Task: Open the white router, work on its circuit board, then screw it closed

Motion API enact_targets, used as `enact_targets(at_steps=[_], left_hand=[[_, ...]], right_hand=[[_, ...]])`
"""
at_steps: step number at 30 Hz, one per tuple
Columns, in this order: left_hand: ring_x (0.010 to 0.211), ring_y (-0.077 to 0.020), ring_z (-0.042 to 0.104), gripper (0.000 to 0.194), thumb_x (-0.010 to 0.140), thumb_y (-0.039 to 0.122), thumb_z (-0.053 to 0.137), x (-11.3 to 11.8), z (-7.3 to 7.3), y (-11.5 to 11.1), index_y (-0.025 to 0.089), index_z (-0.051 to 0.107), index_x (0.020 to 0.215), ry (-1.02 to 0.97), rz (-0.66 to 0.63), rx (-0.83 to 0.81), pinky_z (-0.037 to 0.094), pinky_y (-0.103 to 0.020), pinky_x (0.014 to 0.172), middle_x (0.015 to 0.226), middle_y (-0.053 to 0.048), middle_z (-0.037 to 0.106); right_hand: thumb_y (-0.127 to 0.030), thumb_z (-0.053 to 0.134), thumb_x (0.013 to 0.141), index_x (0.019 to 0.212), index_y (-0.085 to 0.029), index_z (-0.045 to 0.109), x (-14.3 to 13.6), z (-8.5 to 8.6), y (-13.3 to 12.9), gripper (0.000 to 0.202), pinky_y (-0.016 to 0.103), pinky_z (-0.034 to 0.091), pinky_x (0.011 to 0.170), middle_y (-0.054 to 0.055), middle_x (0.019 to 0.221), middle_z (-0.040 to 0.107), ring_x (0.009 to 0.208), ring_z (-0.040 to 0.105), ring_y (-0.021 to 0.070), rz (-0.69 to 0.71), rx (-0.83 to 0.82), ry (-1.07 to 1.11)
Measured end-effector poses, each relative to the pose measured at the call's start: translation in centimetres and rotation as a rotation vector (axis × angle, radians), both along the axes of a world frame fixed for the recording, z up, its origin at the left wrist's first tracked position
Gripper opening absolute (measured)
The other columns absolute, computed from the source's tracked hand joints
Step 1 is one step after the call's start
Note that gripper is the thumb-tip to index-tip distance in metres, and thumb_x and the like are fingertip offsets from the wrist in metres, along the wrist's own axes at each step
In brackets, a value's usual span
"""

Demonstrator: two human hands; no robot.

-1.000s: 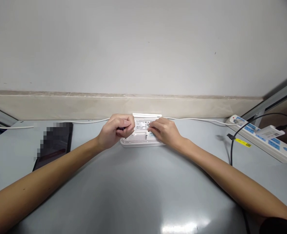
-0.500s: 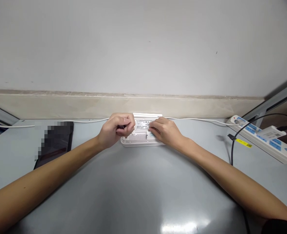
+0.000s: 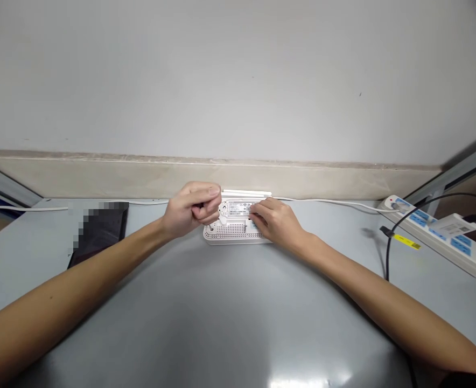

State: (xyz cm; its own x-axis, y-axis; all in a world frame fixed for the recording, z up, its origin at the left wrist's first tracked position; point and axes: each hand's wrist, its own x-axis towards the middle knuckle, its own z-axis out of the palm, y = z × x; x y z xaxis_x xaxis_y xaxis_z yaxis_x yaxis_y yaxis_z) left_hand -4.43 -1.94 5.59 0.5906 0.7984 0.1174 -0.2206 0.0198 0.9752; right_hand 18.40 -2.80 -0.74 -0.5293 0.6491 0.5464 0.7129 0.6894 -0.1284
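A white router (image 3: 230, 229) with rows of vent holes lies flat on the table, its printed label (image 3: 235, 208) facing up. Along its far side, toward the wall, runs a white antenna (image 3: 246, 193). My left hand (image 3: 193, 209) is closed in a fist just above the router's left end. Whatever is inside that fist is hidden. A small white rounded piece shows below its fingers. My right hand (image 3: 278, 220) bends over the router's right part, fingertips by the label, gripping or pressing it. The router's right end is covered by this hand.
To the left lies a dark tablet-like device (image 3: 103, 231), partly pixelated. A white power strip (image 3: 443, 237) with blue sockets stands right, with a white adapter (image 3: 456, 225) and black cable (image 3: 388, 258) bearing a yellow tag. A white cable (image 3: 335, 203) runs along the wall.
My left hand has lifted slightly and shifted a little away from the router, showing more of its left end. My right hand stays on the router. The whole view has shifted slightly.
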Motion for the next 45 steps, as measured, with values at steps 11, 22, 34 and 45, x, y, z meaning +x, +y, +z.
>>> enact_targets(at_steps=[11,22,34,45], left_hand=[[0.056,-0.0088,0.041,0.020,0.094,0.031,0.047,3.3,-0.9,-3.7,0.019,0.052,0.079,-0.113,0.706,0.101,0.036,-0.019,0.051,0.064,0.002,0.040],[0.039,-0.0058,0.018,0.026,0.075,0.025,0.056,-0.3,-0.4,1.0,0.016,0.047,0.053,-0.028,-0.061,-0.016,0.018,-0.021,0.041,0.042,0.007,0.019],[0.056,-0.0110,0.044,0.008,0.091,0.026,0.050,3.0,0.2,-4.4,0.022,0.048,0.084,-0.114,0.788,0.028,0.037,-0.021,0.049,0.063,0.003,0.041],[0.039,-0.0066,0.012,0.011,0.085,0.019,0.046,1.1,0.0,-1.5,0.020,0.052,0.076,-0.186,0.418,0.016,0.021,-0.017,0.039,0.046,0.009,0.014]], right_hand=[[-0.016,0.046,0.093,0.086,-0.016,0.064,-0.2,-0.1,-0.2,0.019,0.030,0.041,0.071,0.007,0.080,0.066,0.076,0.054,0.0191,-0.011,0.026,-0.013],[-0.016,0.044,0.094,0.082,-0.016,0.062,-0.4,-0.2,-0.3,0.021,0.030,0.040,0.070,0.008,0.078,0.064,0.074,0.052,0.0193,-0.026,0.037,-0.038],[-0.007,0.045,0.077,0.080,-0.016,0.057,-0.5,-0.2,-0.7,0.015,0.033,0.040,0.070,0.009,0.079,0.063,0.076,0.049,0.0217,-0.029,0.012,-0.025],[-0.004,0.045,0.072,0.078,-0.017,0.056,-0.8,-0.2,-1.0,0.018,0.033,0.040,0.068,0.009,0.079,0.063,0.076,0.049,0.0220,-0.051,0.013,-0.024]])
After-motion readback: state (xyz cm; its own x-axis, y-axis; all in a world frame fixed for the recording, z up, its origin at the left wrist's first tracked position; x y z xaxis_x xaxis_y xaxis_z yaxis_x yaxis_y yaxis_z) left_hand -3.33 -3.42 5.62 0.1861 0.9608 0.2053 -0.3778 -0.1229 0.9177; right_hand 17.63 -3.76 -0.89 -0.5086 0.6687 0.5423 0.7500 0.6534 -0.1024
